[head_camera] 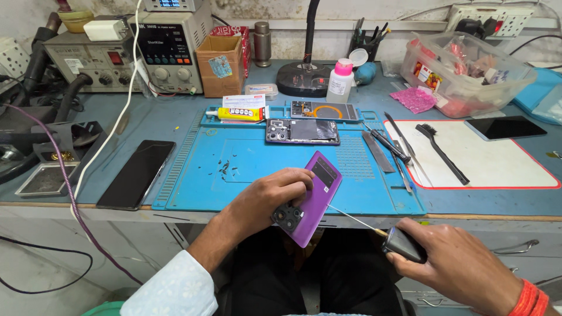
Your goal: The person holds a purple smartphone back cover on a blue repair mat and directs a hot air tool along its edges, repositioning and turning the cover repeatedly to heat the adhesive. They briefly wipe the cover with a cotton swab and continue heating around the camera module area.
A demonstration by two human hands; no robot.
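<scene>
My left hand [272,196] grips a purple phone back cover [316,196] with a black camera module at its lower end, held tilted over the front edge of the blue work mat [246,187]. My right hand [453,266] holds a dark-handled tool [404,244] whose thin metal needle reaches left to the cover's edge. An opened phone body [302,131] lies on the mat further back. Another opened phone with an orange ring [324,110] lies behind it. A yellow glue tube [237,113] rests at the mat's back left.
A black phone [136,173] lies left of the mat. Tweezers and blades [386,149] lie at the mat's right, a black brush [442,153] and a dark phone [506,127] on a white pad. Power supplies [170,52], a white bottle [341,80] and a plastic bin [462,73] stand behind.
</scene>
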